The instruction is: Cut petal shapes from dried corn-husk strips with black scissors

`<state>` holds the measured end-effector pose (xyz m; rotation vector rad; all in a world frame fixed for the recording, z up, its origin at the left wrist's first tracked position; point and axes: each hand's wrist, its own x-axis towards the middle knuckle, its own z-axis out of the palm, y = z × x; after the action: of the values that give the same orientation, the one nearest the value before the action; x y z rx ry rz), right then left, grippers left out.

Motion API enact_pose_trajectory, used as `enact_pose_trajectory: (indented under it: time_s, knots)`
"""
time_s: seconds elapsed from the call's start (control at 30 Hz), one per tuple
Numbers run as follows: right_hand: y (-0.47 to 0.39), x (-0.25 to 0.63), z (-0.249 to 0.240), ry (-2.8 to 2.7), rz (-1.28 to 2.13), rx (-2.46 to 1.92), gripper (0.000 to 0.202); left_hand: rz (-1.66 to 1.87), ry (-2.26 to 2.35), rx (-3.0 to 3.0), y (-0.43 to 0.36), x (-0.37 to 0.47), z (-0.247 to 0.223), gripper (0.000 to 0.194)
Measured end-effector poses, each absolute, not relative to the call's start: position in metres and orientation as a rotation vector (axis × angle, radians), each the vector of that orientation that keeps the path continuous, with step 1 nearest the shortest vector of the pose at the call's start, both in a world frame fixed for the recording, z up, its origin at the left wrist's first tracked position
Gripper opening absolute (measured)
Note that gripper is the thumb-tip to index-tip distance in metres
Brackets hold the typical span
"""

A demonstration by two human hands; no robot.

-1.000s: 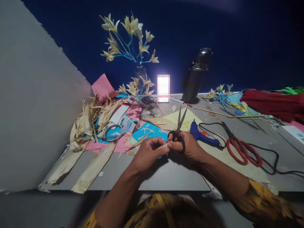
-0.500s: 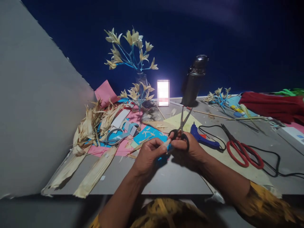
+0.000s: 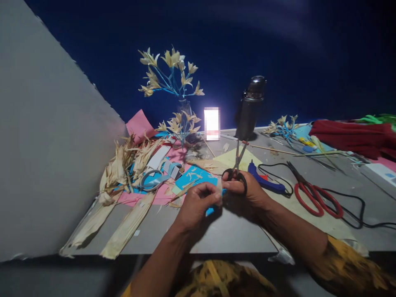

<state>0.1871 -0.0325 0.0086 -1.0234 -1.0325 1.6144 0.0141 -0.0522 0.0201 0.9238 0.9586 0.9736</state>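
Note:
My left hand (image 3: pixel 195 207) is closed, its thumb and fingers pinching a small blue strip (image 3: pixel 210 211) that looks like paper. A pale bit of dried husk (image 3: pixel 219 183) shows at the fingertips, partly hidden. Close beside it, my right hand (image 3: pixel 251 193) is closed on black-handled scissors (image 3: pixel 237 159), with fingers through the loops. The blades point away from me, slightly apart, with nothing visible between them. My right fingertips also meet the small blue and pale piece; whether they grip it is hard to see.
Beyond the hands lie a blue glue gun (image 3: pixel 264 181), red-handled scissors (image 3: pixel 317 200) and blue paper (image 3: pixel 196 175). Dried husks (image 3: pixel 122 165) and a tape roll (image 3: pixel 153 181) are at left. Husk flowers (image 3: pixel 173 62), a glowing screen (image 3: pixel 212 123) and a flask (image 3: pixel 250 107) stand behind.
The scissor blades have come closer together. My fingers have shifted slightly around the small piece, and the pale bit now stands more upright. The camera view has moved a little.

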Motion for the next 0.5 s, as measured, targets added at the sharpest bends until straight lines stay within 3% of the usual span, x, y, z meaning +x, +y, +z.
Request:
enact_pose_trajectory:
  time_s: [0.23, 0.5]
  knots:
    - [-0.0373, 0.1792, 0.0073, -1.146, 1.518, -1.006, 0.036, 1.236, 0.854, 0.483, -0.0464, 0.0251, 0.0231, 0.031]
    - [-0.0380, 0.1804, 0.0014, -1.191, 1.461, -1.038, 0.035, 1.203, 0.812, 0.494, -0.0476, 0.0235, 0.0262, 0.027]
